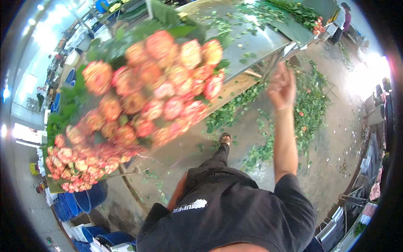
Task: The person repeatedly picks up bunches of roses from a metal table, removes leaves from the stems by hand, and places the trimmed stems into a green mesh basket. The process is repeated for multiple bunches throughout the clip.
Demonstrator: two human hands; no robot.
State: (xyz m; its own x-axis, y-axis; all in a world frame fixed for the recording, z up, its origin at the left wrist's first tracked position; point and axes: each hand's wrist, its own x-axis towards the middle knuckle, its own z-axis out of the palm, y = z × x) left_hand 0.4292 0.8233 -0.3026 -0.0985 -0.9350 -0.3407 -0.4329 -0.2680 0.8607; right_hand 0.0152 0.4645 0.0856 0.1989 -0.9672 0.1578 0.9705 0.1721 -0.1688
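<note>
My right hand is raised over the floor, beside the edge of the metal worktable. It is blurred and looks empty, with the fingers partly spread. My left hand is out of view; only part of that arm shows beside my body. Before me on the left, a large mass of orange-pink roses faces me, its green leaves behind the blooms. More roses lie at the table's near left end. Loose leaves are scattered over the metal top.
Cut stems and leaves heap on the floor at the right. Blue buckets stand below the table's left end. Long-stemmed roses rest at the table's far end. Two people stand beyond. A rack is at the lower right.
</note>
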